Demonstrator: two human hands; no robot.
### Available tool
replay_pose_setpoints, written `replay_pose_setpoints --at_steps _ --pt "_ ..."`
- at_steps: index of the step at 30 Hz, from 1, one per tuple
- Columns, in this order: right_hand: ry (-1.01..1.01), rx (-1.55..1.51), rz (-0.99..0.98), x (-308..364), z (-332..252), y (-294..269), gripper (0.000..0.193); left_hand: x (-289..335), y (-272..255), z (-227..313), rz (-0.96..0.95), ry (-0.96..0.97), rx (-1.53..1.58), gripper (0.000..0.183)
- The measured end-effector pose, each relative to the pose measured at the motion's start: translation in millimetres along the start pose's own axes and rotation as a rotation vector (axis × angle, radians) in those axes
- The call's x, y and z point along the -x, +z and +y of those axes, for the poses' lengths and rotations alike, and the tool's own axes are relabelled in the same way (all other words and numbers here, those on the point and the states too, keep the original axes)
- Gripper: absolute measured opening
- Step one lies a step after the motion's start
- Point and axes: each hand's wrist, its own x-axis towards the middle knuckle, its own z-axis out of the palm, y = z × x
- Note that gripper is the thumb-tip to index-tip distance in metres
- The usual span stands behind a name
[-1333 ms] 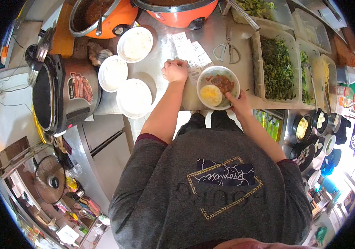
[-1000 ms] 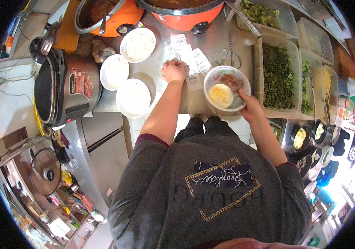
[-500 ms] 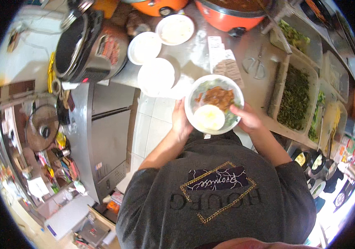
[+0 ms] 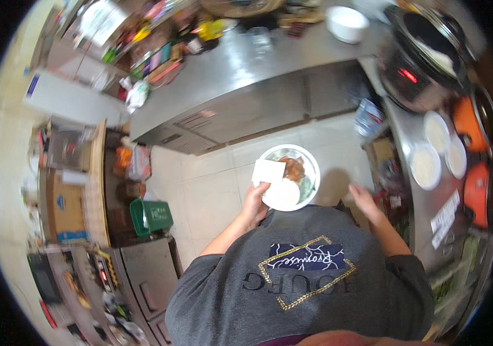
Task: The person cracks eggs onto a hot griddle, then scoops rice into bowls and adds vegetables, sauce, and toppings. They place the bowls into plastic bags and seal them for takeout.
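Note:
My left hand (image 4: 254,202) grips the near left rim of a round white bowl (image 4: 315,179) in front of my chest. Inside the bowl lie brown saucy pieces of food (image 4: 294,169), some green leaves and a pale round portion (image 4: 285,192). A small white paper slip (image 4: 268,171) rests over the bowl's left side, with my left thumb at its lower edge. Apart from the bowl, to its right, my right hand (image 4: 365,202) has its fingers stretched out and holds nothing that I can see.
A steel counter (image 4: 229,75) runs across the far side. On the right-hand counter stand a rice cooker (image 4: 408,75), several white bowls (image 4: 425,166) and orange pots (image 4: 477,193). A green bin (image 4: 153,217) is at left, and a water bottle (image 4: 367,118) stands at the counter corner.
My body has turned left, so the counter with the pots is now at my right. My right hand has let go of the bowl. A white paper slip now shows at my left thumb.

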Motion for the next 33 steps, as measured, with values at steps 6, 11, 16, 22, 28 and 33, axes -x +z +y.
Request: replay_pose_setpoints --at_steps 6,11,16,22,28,33 --pt "0.047 0.854 -0.45 -117 8 92 0.053 23 -147 97 0.491 0.253 0.213 0.047" --pt "-0.234 1.013 -0.55 -207 -111 162 0.051 1 -217 162 0.517 0.365 0.387 0.044" --pt "-0.504 0.807 -0.478 -250 -331 264 0.036 -56 -276 242 0.617 0.368 0.497 0.039" --pt "-1.325 0.367 -0.229 -281 -641 351 0.024 -159 -341 366 0.558 0.25 0.408 0.044" --pt "-2.052 0.485 0.561 -303 -904 407 0.025 -251 -389 419 0.474 0.184 0.265 0.041" --pt "-1.785 0.812 0.785 -335 -1000 422 0.017 -291 -432 454 0.583 -0.024 -0.213 0.061"
